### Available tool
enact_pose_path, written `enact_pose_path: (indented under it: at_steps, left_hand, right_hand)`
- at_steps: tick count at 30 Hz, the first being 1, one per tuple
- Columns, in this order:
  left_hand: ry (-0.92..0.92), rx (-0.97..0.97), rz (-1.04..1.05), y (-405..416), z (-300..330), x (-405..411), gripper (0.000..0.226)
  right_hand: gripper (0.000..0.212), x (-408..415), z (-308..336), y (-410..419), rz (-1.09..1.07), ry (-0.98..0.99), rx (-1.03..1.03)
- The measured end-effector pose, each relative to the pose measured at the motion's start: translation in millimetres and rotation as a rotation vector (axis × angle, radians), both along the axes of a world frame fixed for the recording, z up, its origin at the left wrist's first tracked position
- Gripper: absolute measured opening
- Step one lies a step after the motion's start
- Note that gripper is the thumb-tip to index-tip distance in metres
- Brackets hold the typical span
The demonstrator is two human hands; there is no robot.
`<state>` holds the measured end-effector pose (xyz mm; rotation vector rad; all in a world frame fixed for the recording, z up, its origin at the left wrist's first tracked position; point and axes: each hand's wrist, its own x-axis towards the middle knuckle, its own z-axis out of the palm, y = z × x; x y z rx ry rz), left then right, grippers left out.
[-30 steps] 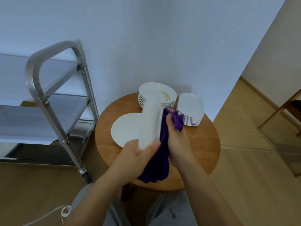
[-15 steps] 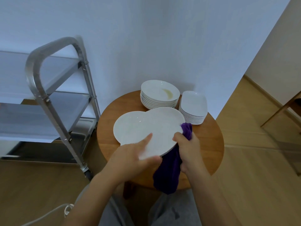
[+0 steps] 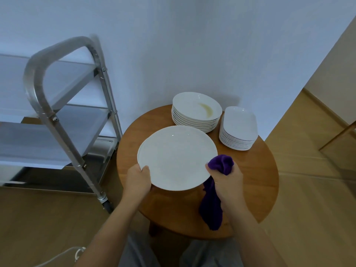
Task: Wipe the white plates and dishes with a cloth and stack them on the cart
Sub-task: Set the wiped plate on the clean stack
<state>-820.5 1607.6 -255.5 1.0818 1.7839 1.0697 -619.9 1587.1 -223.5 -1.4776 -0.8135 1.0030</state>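
Observation:
I hold a large round white plate [image 3: 177, 157] roughly level above the round wooden table [image 3: 260, 170]. My left hand [image 3: 138, 178] grips its near left rim, thumb on top. My right hand [image 3: 227, 182] grips a purple cloth [image 3: 221, 162] against the plate's right rim, and the rest of the cloth hangs down below the hand. The rim of another white plate [image 3: 142, 149] peeks out beneath the held one on the left. At the back of the table stand a stack of round deep plates [image 3: 196, 110], the top one stained yellow, and a stack of rectangular dishes [image 3: 238, 128].
A steel cart [image 3: 57, 112] with bare shelves stands left of the table, its handle frame and a wheel close to the table edge. A white wall runs behind. A white cable [image 3: 63, 255] lies on the wooden floor at lower left. My knees sit under the table's near edge.
The plate went from standing on edge to lying flat, face up, and shifted left over the plate on the table. The cloth moved from the plate's face to its right rim.

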Motion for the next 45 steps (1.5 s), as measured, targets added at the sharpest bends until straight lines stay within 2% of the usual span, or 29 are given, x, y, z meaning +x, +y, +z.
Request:
enact_pose_path:
  at_steps: [5, 7, 11, 13, 14, 16, 18, 22, 25, 26, 29, 32, 35, 39, 45]
  left_hand:
    - [0.127, -0.062, -0.004, 23.5, -13.2, -8.6, 0.026]
    - [0.184, -0.071, 0.000, 29.1, -18.8, -12.6, 0.027]
    - [0.230, -0.107, -0.006, 38.9, -27.9, -16.6, 0.028]
    - [0.229, -0.096, -0.012, 43.9, -31.2, -16.1, 0.020]
    - [0.248, -0.077, -0.014, 45.6, -31.7, -15.6, 0.023]
    - [0.333, -0.052, -0.015, 48.9, -34.9, -15.0, 0.043]
    - [0.452, -0.059, -0.035, 50.9, -36.3, -15.2, 0.050]
    - [0.650, -0.195, -0.094, 52.6, -38.2, -16.0, 0.050]
    - [0.734, -0.202, -0.081, 50.8, -31.4, -16.8, 0.041]
    - [0.767, -0.169, -0.056, 51.8, -26.8, -16.3, 0.040]
    - [0.839, -0.059, -0.015, 63.3, -6.6, -8.7, 0.044]
    - [0.760, 0.027, -0.107, 89.5, 10.9, 12.3, 0.044]
    - [0.592, 0.029, -0.189, 128.9, 23.1, 37.5, 0.037]
    - [0.304, -0.001, -0.201, 173.2, 29.2, 68.4, 0.044]
    - [0.035, -0.106, -0.130, 217.6, 22.9, 96.1, 0.052]
  right_hand:
    - [0.021, 2.9, -5.9, 14.7, -0.055, 0.011, -0.012]
    - [0.026, 5.1, -9.1, 20.5, -0.076, -0.004, -0.031]
    - [0.022, 5.8, -14.9, 30.4, -0.086, -0.008, -0.052]
    - [0.024, 5.0, -17.7, 33.0, -0.083, 0.007, -0.061]
    - [0.024, 4.8, -19.5, 33.8, -0.080, 0.007, -0.066]
    - [0.024, 5.7, -23.5, 35.2, -0.079, -0.001, -0.082]
    - [0.027, 7.4, -25.8, 36.2, -0.091, 0.007, -0.093]
    - [0.045, 8.4, -25.3, 36.7, -0.083, 0.024, -0.134]
    - [0.096, 9.7, -22.7, 38.6, -0.060, 0.023, -0.189]
    - [0.103, 10.6, -21.6, 40.0, -0.054, 0.026, -0.198]
    - [0.090, 10.4, -16.5, 45.0, -0.050, 0.134, -0.242]
    - [0.074, 13.8, -15.6, 59.1, -0.087, 0.374, -0.350]
    - [0.045, 17.7, -11.2, 80.5, -0.101, 0.447, -0.415]
    - [0.029, 25.3, -16.6, 109.2, -0.086, 0.289, -0.336]
    - [0.028, 31.1, -28.6, 135.5, -0.057, 0.188, -0.272]
